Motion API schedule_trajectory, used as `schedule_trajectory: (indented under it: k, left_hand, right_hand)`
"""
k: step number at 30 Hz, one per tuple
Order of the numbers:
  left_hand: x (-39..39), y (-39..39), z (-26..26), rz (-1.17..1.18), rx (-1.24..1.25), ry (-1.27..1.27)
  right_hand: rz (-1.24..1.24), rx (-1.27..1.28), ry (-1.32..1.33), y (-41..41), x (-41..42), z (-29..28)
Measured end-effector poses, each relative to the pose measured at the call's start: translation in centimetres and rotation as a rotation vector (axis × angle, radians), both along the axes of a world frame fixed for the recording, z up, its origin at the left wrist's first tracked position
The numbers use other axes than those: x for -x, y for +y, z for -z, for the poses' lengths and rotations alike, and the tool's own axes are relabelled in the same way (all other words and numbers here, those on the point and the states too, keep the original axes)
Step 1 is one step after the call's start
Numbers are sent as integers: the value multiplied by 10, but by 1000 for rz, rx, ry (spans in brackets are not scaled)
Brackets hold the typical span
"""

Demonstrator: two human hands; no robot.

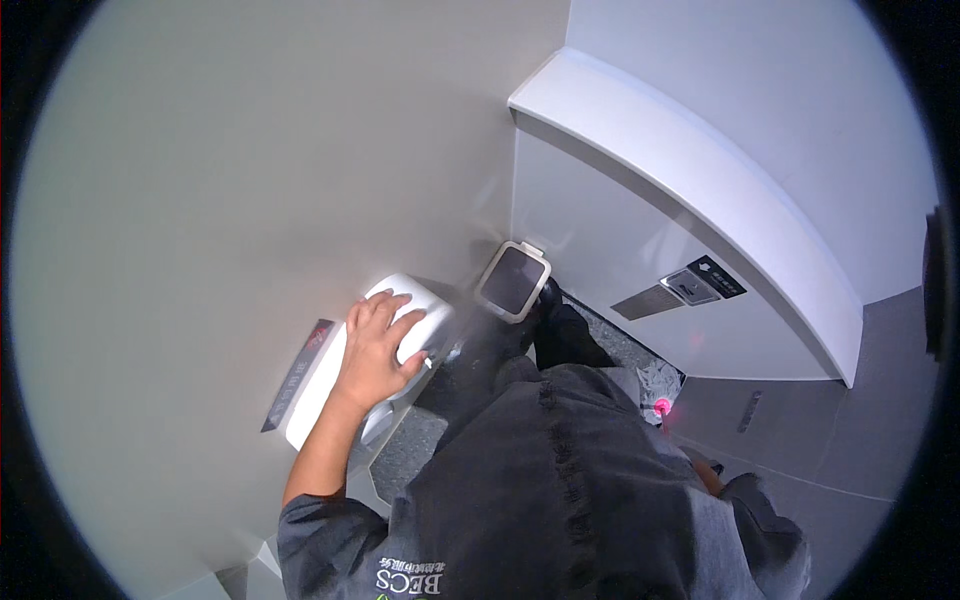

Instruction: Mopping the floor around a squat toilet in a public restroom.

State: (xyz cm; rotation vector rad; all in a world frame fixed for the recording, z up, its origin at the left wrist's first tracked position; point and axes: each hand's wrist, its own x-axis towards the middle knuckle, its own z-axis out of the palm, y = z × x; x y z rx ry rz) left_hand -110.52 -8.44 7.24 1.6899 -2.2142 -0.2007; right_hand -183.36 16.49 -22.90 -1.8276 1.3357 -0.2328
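Note:
My left hand (pixel 381 343) lies palm down on a white wall-mounted dispenser (pixel 311 409), its fingers spread across the top of the cover. Beside the thumb is a small shiny metal piece (pixel 428 362); whether the thumb touches it I cannot tell. A dark label strip (pixel 298 376) with writing runs along the wall by the dispenser. Of my right arm only a bit of forearm (pixel 706 477) shows past the shirt, and the right hand is out of view. A mop head (pixel 658 381) with pale strands and a pink-red fitting rests on the floor at my right side.
A small bin (pixel 514 281) with a pale rim and dark top stands in the corner. A white curved ledge (pixel 690 180) juts from the panel ahead. Below it sits a metal plate (pixel 690 287) with a dark sign. Speckled floor (pixel 409 446) shows around my legs.

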Motion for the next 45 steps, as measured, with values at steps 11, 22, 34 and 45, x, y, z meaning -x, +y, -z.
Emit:
schedule_trajectory:
  k: [11, 22, 34, 45]
  left_hand:
    - [4, -2, 0, -38, -110, -9]
    - [1, -16, 1, -48, -247, -40]
    - [2, -13, 3, -14, -262, -139]
    - [20, -12, 0, -26, -222, -391]
  right_hand:
    - [508, -748, 495, -131, -24, -109]
    - [774, -912, 276, -161, -203, -196]
    - [17, -229, 385, -300, -277, -43]
    - [0, -67, 608, -366, -338, -85]
